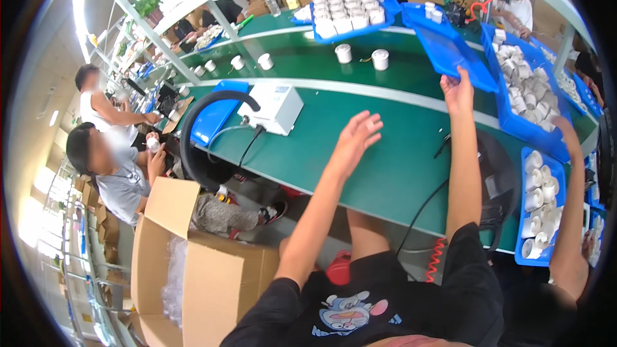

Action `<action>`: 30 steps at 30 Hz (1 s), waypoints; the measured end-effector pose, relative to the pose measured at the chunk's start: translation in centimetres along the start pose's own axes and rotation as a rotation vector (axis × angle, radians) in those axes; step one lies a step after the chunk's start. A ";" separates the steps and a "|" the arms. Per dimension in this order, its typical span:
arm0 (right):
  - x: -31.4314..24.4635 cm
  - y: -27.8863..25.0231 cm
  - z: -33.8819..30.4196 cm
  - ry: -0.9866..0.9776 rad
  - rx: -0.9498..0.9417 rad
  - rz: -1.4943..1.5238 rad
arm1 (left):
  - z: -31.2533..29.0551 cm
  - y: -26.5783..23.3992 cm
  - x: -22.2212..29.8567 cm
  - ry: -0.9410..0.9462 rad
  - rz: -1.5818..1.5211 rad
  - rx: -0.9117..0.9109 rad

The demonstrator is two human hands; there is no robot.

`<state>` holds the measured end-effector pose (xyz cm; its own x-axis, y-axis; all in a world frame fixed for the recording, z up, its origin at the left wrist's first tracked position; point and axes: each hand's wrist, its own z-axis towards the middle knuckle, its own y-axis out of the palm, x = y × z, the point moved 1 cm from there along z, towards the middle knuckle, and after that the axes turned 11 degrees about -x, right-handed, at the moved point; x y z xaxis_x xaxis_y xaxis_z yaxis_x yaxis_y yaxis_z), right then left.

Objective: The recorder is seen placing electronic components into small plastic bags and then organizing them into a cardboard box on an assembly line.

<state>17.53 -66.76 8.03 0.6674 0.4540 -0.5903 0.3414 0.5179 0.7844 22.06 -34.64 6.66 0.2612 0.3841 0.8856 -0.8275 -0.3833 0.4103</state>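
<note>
My right hand [457, 93] is stretched forward over the green bench, its fingers closed on the near edge of a shallow blue tray [456, 54]. That tray slants away from me, and a few white round parts [434, 13] sit at its far end. My left hand [360, 135] hovers over the bench top [379, 173] with fingers apart and nothing in it. Two white cylindrical parts [380, 60] stand on the green strip beyond my hands. Past them is another blue tray [353, 26], stacked with many similar white parts.
A white box [277, 108] with a black hose [186, 128] and cables stands left on the bench beside a blue tray [218, 112]. Blue bins [501, 99] of white parts line the right, where a co-worker's arm [569, 199] reaches in. An open carton [218, 283] is lower left.
</note>
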 end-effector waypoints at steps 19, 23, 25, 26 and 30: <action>-0.6 0.3 -1.4 0.085 0.052 -0.033 | 18.9 -10.7 -2.5 0.314 -0.356 0.146; -0.3 0.3 -1.1 0.094 0.027 0.008 | 14.0 -10.1 -0.9 0.249 -0.321 0.192; -0.1 0.6 -1.0 0.099 -0.002 0.010 | 10.7 -9.7 -0.3 0.229 -0.321 0.223; -0.2 0.7 -0.9 0.093 -0.010 0.002 | 9.3 -9.4 -0.2 0.212 -0.338 0.239; -0.3 0.5 -0.6 0.085 -0.003 -0.019 | 2.1 -7.3 0.3 0.167 -0.262 0.260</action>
<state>17.16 -66.21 8.49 0.6023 0.5041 -0.6189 0.3512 0.5289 0.7726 29.18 -33.50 4.38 0.3443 0.6203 0.7048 -0.5849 -0.4455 0.6778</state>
